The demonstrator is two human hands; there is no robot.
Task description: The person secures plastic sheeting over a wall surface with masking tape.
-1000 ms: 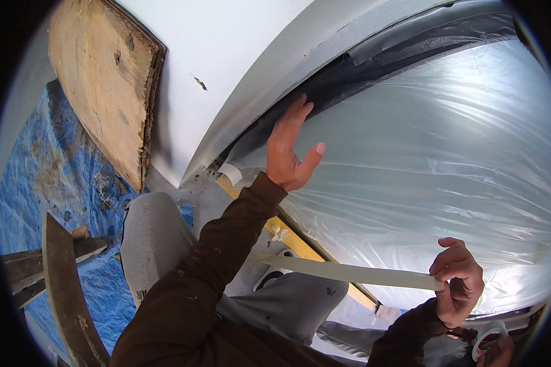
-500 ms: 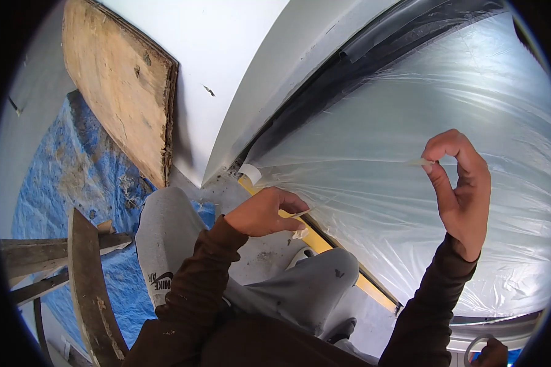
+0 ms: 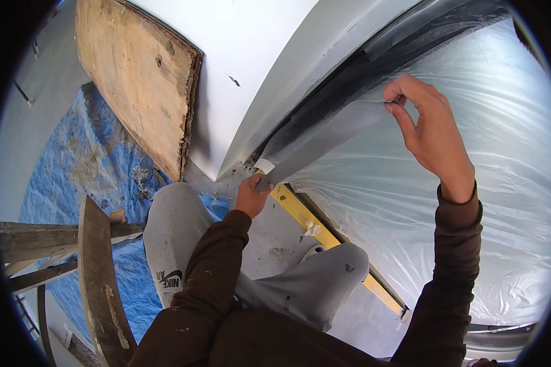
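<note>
A strip of grey tape [image 3: 330,142] is stretched between my two hands, in front of a clear plastic sheet [image 3: 459,244]. My left hand [image 3: 252,197] pinches its lower end near the bottom corner of the curved opening. Higher up on the right, my right hand [image 3: 433,131] grips the other end between thumb and fingertips. Just above my left hand, a small white curled piece [image 3: 264,165] shows by the corner. Darker tape [image 3: 349,82] runs along the opening's curved edge. Below my left hand lies a yellow strip [image 3: 309,218] along the sheet's lower edge.
Worn plywood [image 3: 138,79] leans on the white wall [image 3: 245,55] at left. Under it spreads a dirty blue tarp [image 3: 73,165], with old wooden boards [image 3: 101,275] standing over it. A crumpled white scrap [image 3: 312,229] lies by the yellow strip. My knees are between.
My left hand has moved up and left to the corner; my right hand has moved up and left. The tape now shows broadside between them. Another person's hand with a ring has mostly left the lower right.
</note>
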